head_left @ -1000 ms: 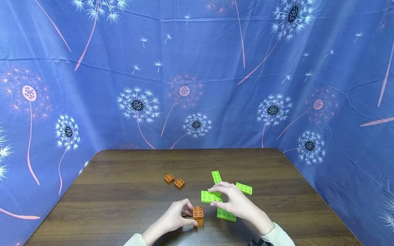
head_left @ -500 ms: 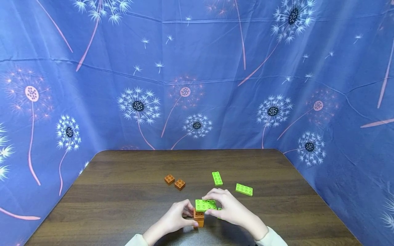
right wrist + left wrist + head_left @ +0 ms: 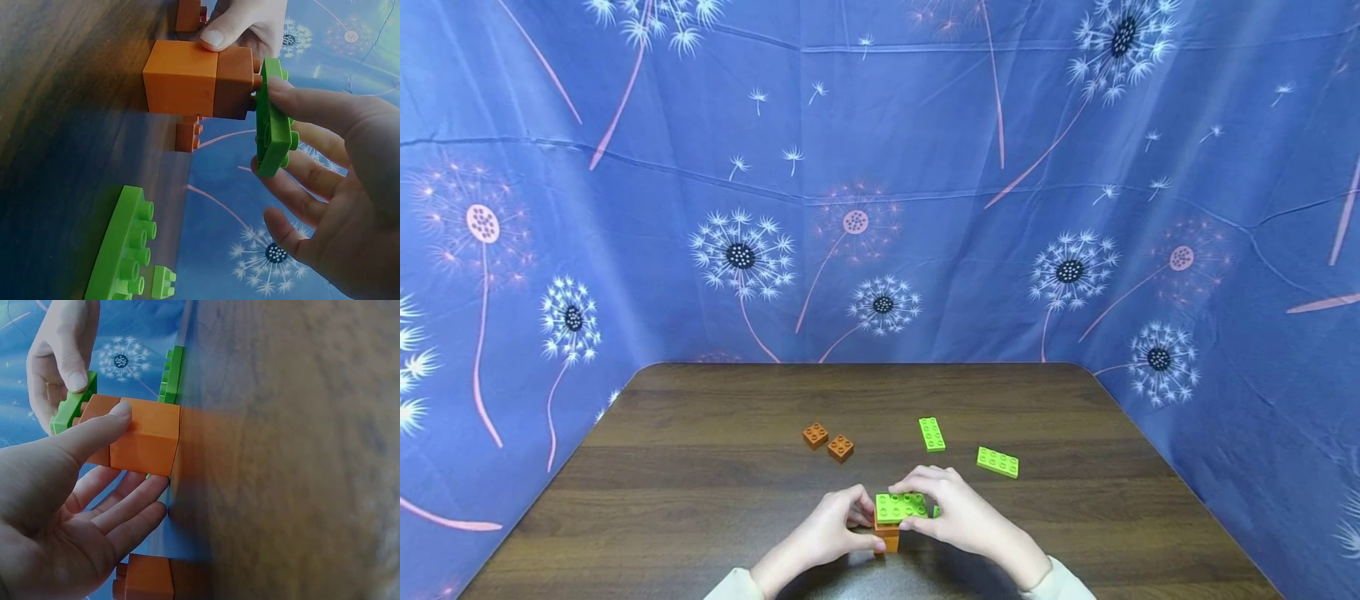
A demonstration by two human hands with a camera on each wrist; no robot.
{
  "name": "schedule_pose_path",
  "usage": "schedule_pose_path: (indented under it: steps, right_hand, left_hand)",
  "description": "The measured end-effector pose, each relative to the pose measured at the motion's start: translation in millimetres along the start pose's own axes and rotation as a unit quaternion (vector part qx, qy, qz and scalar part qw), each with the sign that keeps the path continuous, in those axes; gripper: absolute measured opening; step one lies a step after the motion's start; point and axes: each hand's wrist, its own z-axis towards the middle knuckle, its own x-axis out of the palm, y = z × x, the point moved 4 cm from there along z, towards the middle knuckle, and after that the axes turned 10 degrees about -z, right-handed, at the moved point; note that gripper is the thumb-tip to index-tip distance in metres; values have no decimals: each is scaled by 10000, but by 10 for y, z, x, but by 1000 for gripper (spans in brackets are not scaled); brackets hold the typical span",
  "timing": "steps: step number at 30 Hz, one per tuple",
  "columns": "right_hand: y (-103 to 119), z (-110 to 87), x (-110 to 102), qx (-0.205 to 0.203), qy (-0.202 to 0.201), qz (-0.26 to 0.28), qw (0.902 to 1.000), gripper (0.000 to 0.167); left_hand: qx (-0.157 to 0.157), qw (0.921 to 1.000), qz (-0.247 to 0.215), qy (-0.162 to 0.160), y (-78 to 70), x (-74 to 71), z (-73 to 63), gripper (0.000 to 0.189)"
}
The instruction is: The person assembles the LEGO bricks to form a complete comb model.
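A stack of two orange blocks (image 3: 887,542), a taller lighter one below a darker one, stands upright at the table's front. My left hand (image 3: 829,527) grips it, thumb on the near side and fingers behind. Over the stack's top, my right hand (image 3: 955,512) pinches a flat bright green eight-stud brick (image 3: 898,507) between thumb and fingers. In the right wrist view, this green brick (image 3: 272,125) sits slightly tilted right at the upper block's studs, some of which still show in the gap. It overhangs the stack to the right.
Two small orange bricks (image 3: 841,447) lie farther back, left of centre. Flat green bricks lie at the back, one right of centre (image 3: 932,434) and one farther right (image 3: 997,462). Another green brick (image 3: 936,511) is mostly hidden behind my right hand. A blue dandelion-print cloth (image 3: 955,250) hangs behind the table.
My right hand has carried the green brick leftward over the orange stack, then lowered it to the studs. My left hand keeps its grip on the stack in place.
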Motion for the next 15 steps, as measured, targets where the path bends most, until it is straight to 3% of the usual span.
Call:
schedule_pose_path:
  steps: [15]
  right_hand:
    - [-6, -21, 66, -222, 32, 42, 9997, 23]
  left_hand:
    - [-23, 10000, 96, -9, -12, 1, 6, 33]
